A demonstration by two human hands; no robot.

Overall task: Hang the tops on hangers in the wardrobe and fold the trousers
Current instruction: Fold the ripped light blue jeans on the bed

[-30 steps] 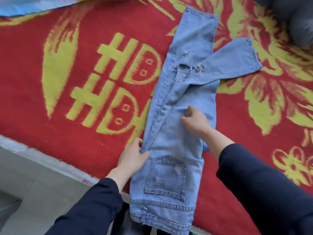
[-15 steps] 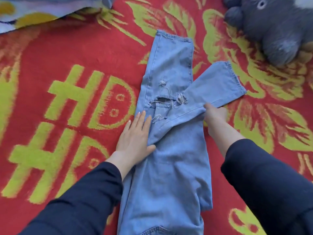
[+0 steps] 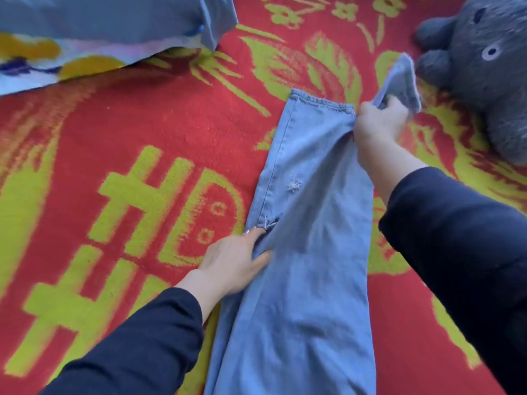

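**Operator:** Where do the trousers lie?

**Observer:** The light blue denim trousers (image 3: pixel 308 252), frayed at two small rips, run from the near edge of your view toward the far side, a little right of centre. They lie on the red woven blanket (image 3: pixel 142 124) with its yellow-green pattern. One leg lies flat, its hem at the far end. The other leg's hem is lifted off the blanket, just right of that.

**Operator:** What is my right hand doing?

**Observer:** Your right hand (image 3: pixel 376 124) is raised at the far right corner of the flat leg. Its fingers are curled round the lifted hem, which bunches above your knuckles.

**Operator:** And the left?

**Observer:** Your left hand (image 3: pixel 231 262) sits at the left edge of the trousers, beside the nearer rip. The thumb lies on the denim and the fingers run along the seam. The fabric hides part of the fingers, so I cannot tell whether they pinch the edge or only press it.

**Operator:** Anything else around?

**Observer:** A grey plush toy (image 3: pixel 484 67) lies at the far right, close to the lifted hem. A grey-blue cloth (image 3: pixel 99 21) lies at the far left.
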